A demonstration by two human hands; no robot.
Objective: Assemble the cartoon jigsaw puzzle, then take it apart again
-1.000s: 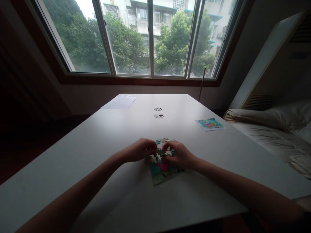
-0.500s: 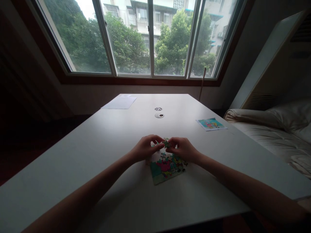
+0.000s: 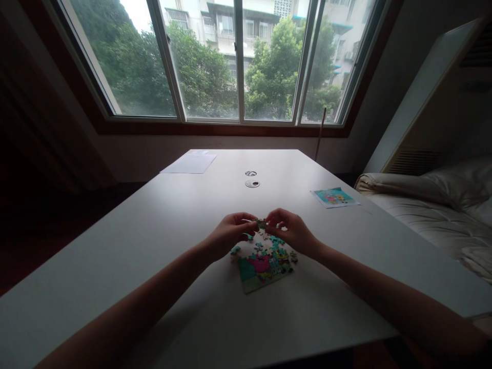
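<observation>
A small dark green puzzle piece, or a few joined ones, [image 3: 262, 224] is pinched between the fingertips of my left hand [image 3: 233, 231] and my right hand [image 3: 291, 231], raised a little above the table. Just below lies a partly joined jigsaw puzzle [image 3: 264, 267], with a pink cartoon figure and a yellow one on teal. Its lower edge is straight and its upper edge ragged. Loose pieces lie around it: a teal piece [image 3: 235, 249] by my left wrist, another [image 3: 293, 256] right of the puzzle, and several under my hands, partly hidden.
On the white table [image 3: 184, 210], a printed picture card [image 3: 335, 197] lies at the right and white paper sheets [image 3: 188, 163] at the far left. Two round cable-hole covers [image 3: 252, 183] are set near the far end. A pale sofa [image 3: 430, 205] stands at the right.
My right hand has risen slightly and its fingers have shifted on the held piece. My left fingers are closer to the middle. More loose pieces show beneath my hands.
</observation>
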